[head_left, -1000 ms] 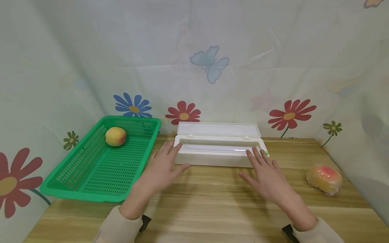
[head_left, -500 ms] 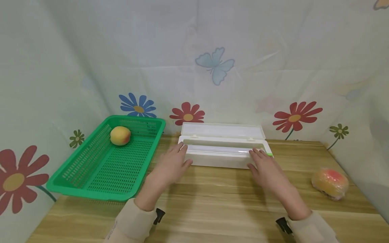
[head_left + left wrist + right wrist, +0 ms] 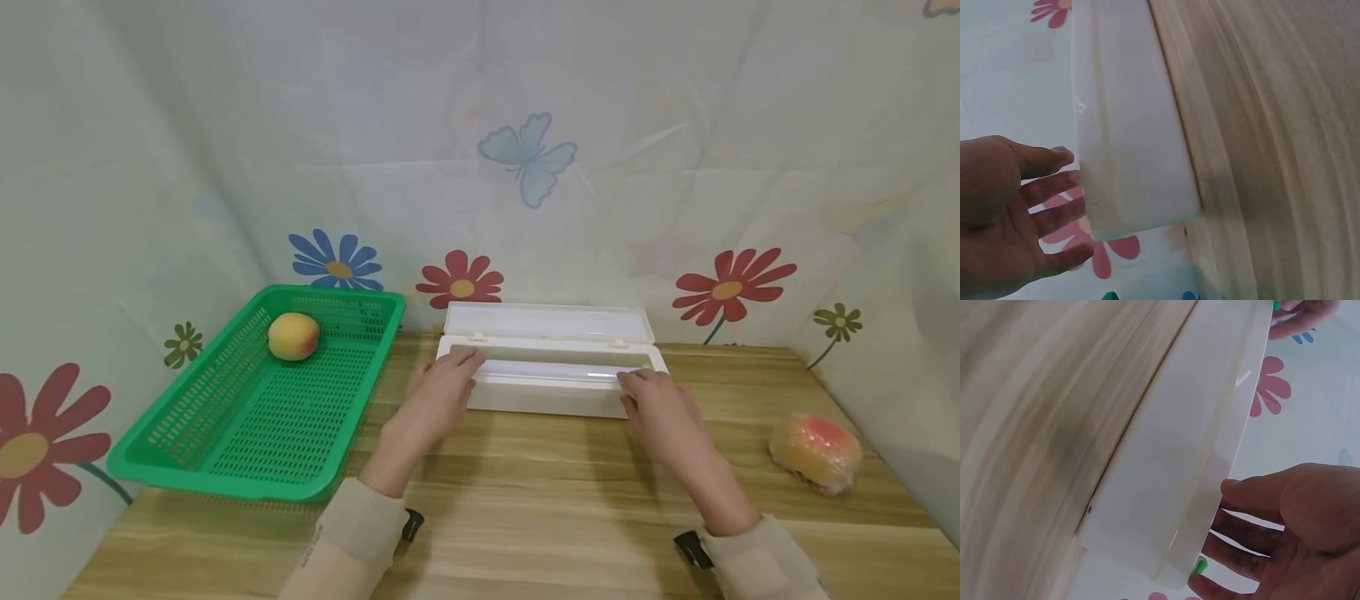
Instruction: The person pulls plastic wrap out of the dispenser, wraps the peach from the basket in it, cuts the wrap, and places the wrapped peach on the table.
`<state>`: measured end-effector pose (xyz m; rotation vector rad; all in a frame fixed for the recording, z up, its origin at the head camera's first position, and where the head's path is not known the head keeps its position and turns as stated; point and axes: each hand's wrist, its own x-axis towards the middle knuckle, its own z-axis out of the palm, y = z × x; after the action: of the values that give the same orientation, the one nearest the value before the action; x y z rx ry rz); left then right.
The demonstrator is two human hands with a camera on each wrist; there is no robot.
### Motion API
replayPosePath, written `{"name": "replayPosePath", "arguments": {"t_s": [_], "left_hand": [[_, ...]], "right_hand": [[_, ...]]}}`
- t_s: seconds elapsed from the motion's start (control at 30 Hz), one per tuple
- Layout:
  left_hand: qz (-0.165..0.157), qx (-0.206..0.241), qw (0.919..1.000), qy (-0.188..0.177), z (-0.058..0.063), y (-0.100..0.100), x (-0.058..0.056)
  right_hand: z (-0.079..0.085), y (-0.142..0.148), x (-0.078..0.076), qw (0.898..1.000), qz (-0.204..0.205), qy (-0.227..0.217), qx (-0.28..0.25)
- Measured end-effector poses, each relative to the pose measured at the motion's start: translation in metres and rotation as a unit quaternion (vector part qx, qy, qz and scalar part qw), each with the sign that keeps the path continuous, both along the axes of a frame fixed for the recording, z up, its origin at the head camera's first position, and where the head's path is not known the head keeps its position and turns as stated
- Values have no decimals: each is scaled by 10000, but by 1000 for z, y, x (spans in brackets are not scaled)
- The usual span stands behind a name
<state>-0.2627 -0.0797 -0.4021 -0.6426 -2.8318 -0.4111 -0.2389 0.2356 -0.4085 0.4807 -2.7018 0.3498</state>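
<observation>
A white cling film dispenser [image 3: 555, 402] stands on the table with its lid [image 3: 547, 321] raised at the back. Inside lies the film roll [image 3: 540, 368]. My left hand [image 3: 442, 385] is at its left front corner; in the left wrist view the fingers are loosely bent and spread over its top edge, the thumb close to the edge. At the other end my right hand [image 3: 663, 408] has its bent fingers over the rim and its thumb tip against the front edge. A green piece [image 3: 1200, 565] shows beside the right fingers. Whether either hand touches film cannot be seen.
A green plastic basket [image 3: 360, 400] stands on the left with a peach-like fruit [image 3: 293, 337] in its back corner. On the right a similar fruit wrapped in clear film [image 3: 816, 452] lies on the wooden table [image 3: 540, 517]. A flowered curtain [image 3: 375, 183] hangs behind.
Both hands have moved onto the dispenser's top front edge, and their fingers have gone from spread and straight to bent. The left hand has shifted right. The fruits and basket have stayed put.
</observation>
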Motion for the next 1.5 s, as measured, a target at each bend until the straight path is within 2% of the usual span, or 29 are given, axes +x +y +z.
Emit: {"name": "replayPosePath", "arguments": {"t_s": [0.27,0.47,0.67,0.83,0.97,1.07,1.3,1.5], "left_hand": [[56,53,9997,246,-10,-3,-9],[135,615,9976,288,-15,-4,-14],[201,1204,9919,360,-16,-4,-17],[325,1444,9877,495,-16,-2,-17],[433,1609,9829,780,-17,-1,-19],[505,1652,9803,956,-18,0,-20],[575,1641,9792,1042,-17,2,-20],[607,1592,9807,961,-16,4,-20]], "right_hand": [[0,-1,-7,9988,-421,-195,-162],[-1,1,-9,9984,-406,-132,-373],[2,3,-9,9975,-397,-202,-548],[4,5,-10,9967,-362,-271,-673],[5,7,-12,9955,-278,-366,-832],[6,8,-12,9944,-228,-425,-938],[4,9,-14,9932,-272,-333,-1078],[2,10,-19,9962,-183,-203,-831]]}}
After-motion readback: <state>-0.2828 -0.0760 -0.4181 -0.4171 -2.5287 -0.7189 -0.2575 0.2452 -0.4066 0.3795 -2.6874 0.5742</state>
